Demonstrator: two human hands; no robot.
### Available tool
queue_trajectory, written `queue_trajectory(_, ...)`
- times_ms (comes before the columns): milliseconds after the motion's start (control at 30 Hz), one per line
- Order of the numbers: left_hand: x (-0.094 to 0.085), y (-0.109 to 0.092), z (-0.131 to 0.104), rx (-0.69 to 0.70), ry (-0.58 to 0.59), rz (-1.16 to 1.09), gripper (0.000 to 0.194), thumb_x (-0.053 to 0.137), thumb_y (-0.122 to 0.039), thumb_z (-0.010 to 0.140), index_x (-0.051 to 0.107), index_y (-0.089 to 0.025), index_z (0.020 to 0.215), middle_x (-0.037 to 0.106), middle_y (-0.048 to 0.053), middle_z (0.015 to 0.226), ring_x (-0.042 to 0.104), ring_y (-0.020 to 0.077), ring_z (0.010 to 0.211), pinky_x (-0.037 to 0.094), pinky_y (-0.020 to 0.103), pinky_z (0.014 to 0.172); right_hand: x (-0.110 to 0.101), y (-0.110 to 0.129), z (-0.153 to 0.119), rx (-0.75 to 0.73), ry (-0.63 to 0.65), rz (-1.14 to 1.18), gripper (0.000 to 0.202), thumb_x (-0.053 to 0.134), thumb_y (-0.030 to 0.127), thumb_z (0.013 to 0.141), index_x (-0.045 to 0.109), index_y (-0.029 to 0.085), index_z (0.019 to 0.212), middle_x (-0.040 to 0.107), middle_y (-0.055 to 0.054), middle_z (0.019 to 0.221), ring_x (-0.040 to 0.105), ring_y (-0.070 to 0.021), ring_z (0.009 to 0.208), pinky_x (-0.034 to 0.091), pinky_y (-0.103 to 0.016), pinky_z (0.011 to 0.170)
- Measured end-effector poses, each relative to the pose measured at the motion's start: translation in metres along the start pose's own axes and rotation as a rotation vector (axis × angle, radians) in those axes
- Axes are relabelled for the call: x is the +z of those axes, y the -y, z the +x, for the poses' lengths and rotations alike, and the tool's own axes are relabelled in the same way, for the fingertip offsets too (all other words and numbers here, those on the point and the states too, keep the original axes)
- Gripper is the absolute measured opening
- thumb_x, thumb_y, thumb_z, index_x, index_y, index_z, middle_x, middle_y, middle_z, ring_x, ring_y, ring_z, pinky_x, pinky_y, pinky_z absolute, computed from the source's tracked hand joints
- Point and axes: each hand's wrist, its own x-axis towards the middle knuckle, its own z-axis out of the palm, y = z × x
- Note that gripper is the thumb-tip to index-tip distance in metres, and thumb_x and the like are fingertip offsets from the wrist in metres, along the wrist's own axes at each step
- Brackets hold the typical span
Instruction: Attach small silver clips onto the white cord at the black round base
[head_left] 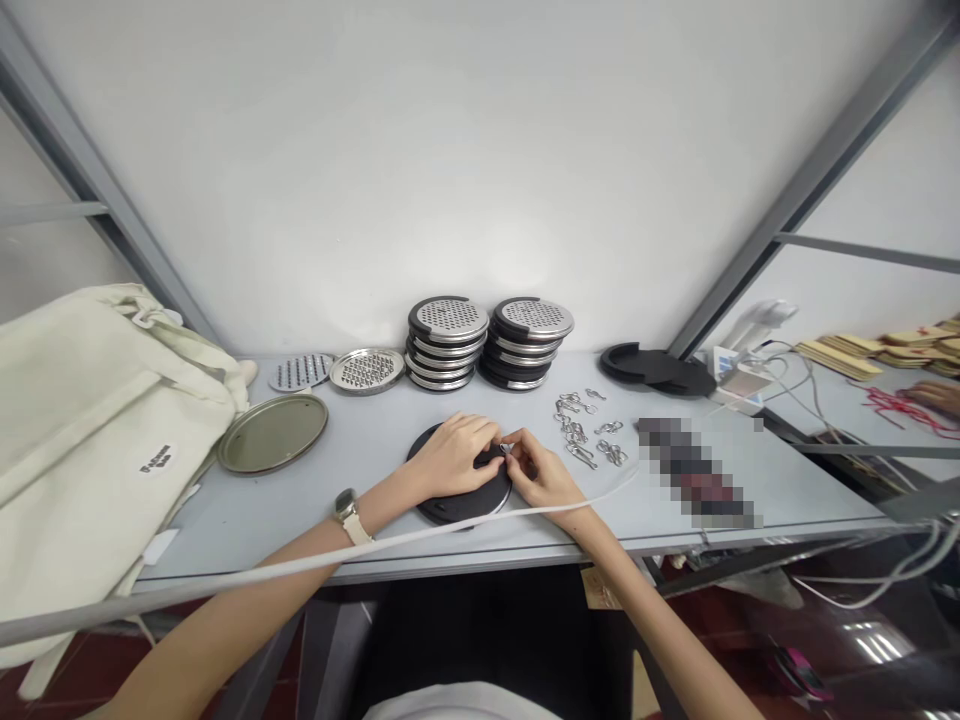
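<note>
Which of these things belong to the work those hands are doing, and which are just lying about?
Probably the work:
- black disc under the left hand
- small metal piece at the right hand
- loose metal clips
- stacked graters
- black holders

Apparently just lying about:
- cream bag
- white cable
- red strings

Left hand (457, 455) covers much of the black disc (457, 503). Metal piece (505, 449) at the fingertips of the right hand (541, 478): mostly hidden, too small to make out. Item (697, 475) right of the hands is pixelated. Bag (97, 420) left of them runs off frame; its label (157, 459) is unreadable.
</note>
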Motion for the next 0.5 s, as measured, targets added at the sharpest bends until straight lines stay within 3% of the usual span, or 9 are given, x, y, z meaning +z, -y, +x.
queue_trajectory(500,-0.0015,-0.0002,0.0005,-0.002,0.013,0.023,0.009,0.054,-0.024,0.082,0.049,-0.018,0.086,0.056,0.000,0.078,0.054,0.0166,0.078,0.037,0.031,0.077,-0.0011,-0.0042,-0.0010,0.000,0.015,0.009,0.017,0.046,0.025,0.083,0.046,0.018,0.098,0.037,0.008,0.059,0.034,-0.0084,0.050,0.030,-0.021,0.051)
